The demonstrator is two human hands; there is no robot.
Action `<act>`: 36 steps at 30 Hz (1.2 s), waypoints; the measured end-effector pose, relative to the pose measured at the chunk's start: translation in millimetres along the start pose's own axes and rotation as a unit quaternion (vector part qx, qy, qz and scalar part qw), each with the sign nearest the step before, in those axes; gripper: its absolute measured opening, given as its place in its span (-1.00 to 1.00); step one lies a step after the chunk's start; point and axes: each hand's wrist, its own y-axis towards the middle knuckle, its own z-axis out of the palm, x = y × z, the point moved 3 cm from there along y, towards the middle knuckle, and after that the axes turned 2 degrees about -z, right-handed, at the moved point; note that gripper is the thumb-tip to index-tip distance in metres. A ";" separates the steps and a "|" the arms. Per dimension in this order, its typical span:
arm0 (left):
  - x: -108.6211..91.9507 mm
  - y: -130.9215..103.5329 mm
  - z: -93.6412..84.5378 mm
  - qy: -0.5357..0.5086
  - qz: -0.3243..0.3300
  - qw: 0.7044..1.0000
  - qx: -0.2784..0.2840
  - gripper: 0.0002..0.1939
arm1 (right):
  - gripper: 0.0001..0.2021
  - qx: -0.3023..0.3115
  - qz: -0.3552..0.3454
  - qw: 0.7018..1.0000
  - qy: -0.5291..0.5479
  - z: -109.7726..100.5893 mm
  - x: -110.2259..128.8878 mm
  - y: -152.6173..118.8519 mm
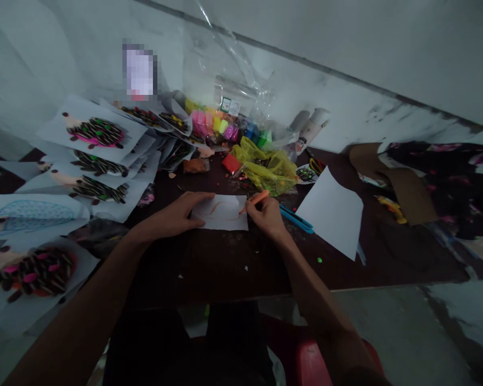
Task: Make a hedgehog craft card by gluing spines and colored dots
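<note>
A small sheet of white paper (225, 221) lies on the dark table in front of me, with curved orange lines drawn on it. My left hand (181, 213) rests at the paper's left edge, thumb and forefinger spread apart and touching it. An orange marker (260, 198) is pinched in my right hand (268, 215), its tip down on the right part of the sheet. Just right of that hand lies a blue utility knife (297, 219). Beyond the paper are a crumpled yellow plastic bag (279, 170) and a small red packet (231, 163).
Papers with hedgehog figures (94, 131) are piled at the left. A clear bag of coloured clay (221, 126) stands by the wall. To the right are a larger white sheet (338, 209), brown cardboard (410, 195) and dark flowered cloth (446, 177). Scraps dot the table (225, 273).
</note>
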 end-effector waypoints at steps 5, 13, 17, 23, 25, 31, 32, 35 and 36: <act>-2.0 -0.7 -0.8 -0.001 0.004 1.000 0.001 -0.24 | -0.76 -0.005 -0.014 1.000 -0.003 -0.3 1.6 -0.6; -2.9 -0.9 -1.4 -0.010 0.006 1.000 0.000 -0.25 | -0.79 -0.011 -0.006 1.000 -0.001 -0.5 2.5 -0.2; -2.8 -0.8 -1.6 -0.011 0.003 1.000 -0.002 -0.25 | -0.75 -0.030 -0.031 0.999 0.032 0.6 7.3 -0.6; -1.8 -0.2 -0.6 -0.011 0.001 1.000 0.000 -0.23 | -0.74 -0.017 -0.054 0.997 0.044 4.6 7.0 -1.2; -1.6 -0.2 -0.4 -0.011 -0.001 1.000 -0.001 -0.23 | -0.76 -0.010 -0.049 0.998 0.041 4.9 6.3 -1.1; -3.6 -0.8 -1.7 -0.008 0.003 1.000 -0.001 -0.25 | -0.79 -0.009 -0.035 0.999 -0.010 0.7 5.2 -0.6; -3.6 -0.9 -1.8 -0.009 0.001 1.000 0.001 -0.24 | -0.78 -0.008 -0.033 0.999 -0.015 0.1 5.0 -0.7; -3.0 -1.0 -1.5 -0.013 -0.001 1.000 0.003 -0.24 | -0.77 -0.002 -0.024 1.000 -0.019 -0.9 4.4 -1.5; -2.7 -1.0 -1.3 -0.013 0.000 1.000 0.004 -0.24 | -0.77 0.001 -0.022 1.000 -0.018 -1.0 4.6 -1.7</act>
